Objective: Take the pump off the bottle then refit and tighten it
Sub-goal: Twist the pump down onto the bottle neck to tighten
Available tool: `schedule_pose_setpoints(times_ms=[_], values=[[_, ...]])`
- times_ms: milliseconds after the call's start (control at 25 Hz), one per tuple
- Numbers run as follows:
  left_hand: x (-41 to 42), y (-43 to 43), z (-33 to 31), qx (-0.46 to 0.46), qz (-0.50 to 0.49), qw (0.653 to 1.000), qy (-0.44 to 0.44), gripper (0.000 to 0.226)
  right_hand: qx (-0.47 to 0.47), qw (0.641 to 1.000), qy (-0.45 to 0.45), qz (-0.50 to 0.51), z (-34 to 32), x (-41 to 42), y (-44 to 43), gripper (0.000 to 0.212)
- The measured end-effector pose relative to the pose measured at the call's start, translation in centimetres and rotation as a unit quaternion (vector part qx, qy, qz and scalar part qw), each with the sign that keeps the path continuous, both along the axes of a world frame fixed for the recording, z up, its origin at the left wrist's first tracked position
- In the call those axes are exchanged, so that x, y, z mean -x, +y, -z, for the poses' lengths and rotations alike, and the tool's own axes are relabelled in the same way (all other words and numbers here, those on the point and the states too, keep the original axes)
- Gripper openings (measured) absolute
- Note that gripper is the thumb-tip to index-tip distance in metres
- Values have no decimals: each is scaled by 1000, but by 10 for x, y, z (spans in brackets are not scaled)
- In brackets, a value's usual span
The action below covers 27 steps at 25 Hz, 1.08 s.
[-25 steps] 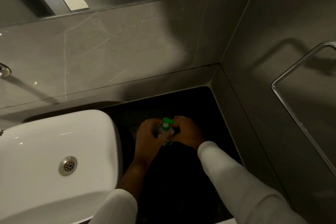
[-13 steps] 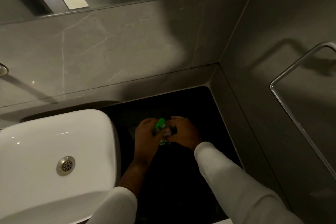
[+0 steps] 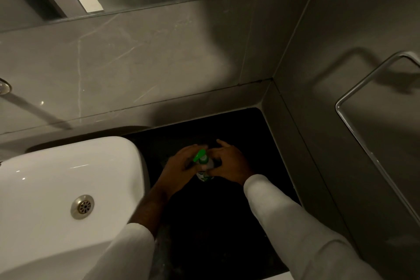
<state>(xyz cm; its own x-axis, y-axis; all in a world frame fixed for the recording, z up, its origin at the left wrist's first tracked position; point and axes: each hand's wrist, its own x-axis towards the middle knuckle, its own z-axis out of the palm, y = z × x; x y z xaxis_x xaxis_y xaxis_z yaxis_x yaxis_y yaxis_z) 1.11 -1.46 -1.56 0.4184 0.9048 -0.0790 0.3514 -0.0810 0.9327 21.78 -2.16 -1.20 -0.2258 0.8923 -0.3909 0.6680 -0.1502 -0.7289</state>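
- The bottle (image 3: 205, 174) stands upright on the black counter (image 3: 227, 223), to the right of the white basin (image 3: 56, 188) and well short of the far corner where the grey tiled walls meet.
- The green pump (image 3: 200, 155) sits on top of the bottle, its nozzle pointing up and to the far side with a slight tilt to the right. Whether the collar is fully screwed down I cannot tell: my fingers cover the neck.
- My left hand (image 3: 181, 165) comes in from the left and near side. Its fingers curl loosely toward the bottle's upper part just under the pump; contact looks likely, but the dim light and blur leave the actual hold unclear.
- My right hand (image 3: 227, 163) comes in from the right. Thumb and first fingers close on the bottle's neck and shoulder, just right of the pump; the remaining fingers spread out toward the far side, off the bottle.
- The bottle therefore lies between both hands, each pressed in from its own side, with only the green top and a strip of the label at the near base showing.
- Both forearms wear white sleeves (image 3: 284, 223); the left one is pushed further back up the arm.
- A metal towel rail (image 3: 354, 125) is fixed to the right wall, well apart from the hands.
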Motion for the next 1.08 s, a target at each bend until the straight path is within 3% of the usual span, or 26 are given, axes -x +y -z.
schedule_pose_setpoints(times_ms=[120, 240, 320, 400, 640, 840, 1080], values=[[4, 9, -32, -139, 10, 983, 118, 46, 11, 1000, -18, 6, 2, 1, 3, 55], [-7, 28, -68, -235, 68, 923, 296, 32, 4, 1000, -16, 14, 4, 5, 6, 54], [-17, 36, -84, -190, 118, 902, 369, 22, 5, 1000, -22, 10, 2, 6, 5, 54], [-24, 42, -88, -95, 119, 903, 402, 9, 11, 999, -35, 3, -1, 6, 5, 53], [-34, 46, -69, 51, 22, 922, 383, 29, 8, 999, -48, 1, -10, 8, 0, 51], [-28, 39, -67, 76, 5, 938, 337, 34, -8, 997, -76, 13, -4, 9, -10, 54], [-14, 21, -60, 89, -17, 960, 265, 32, -70, 997, -36, 26, 8, 11, -23, 52]])
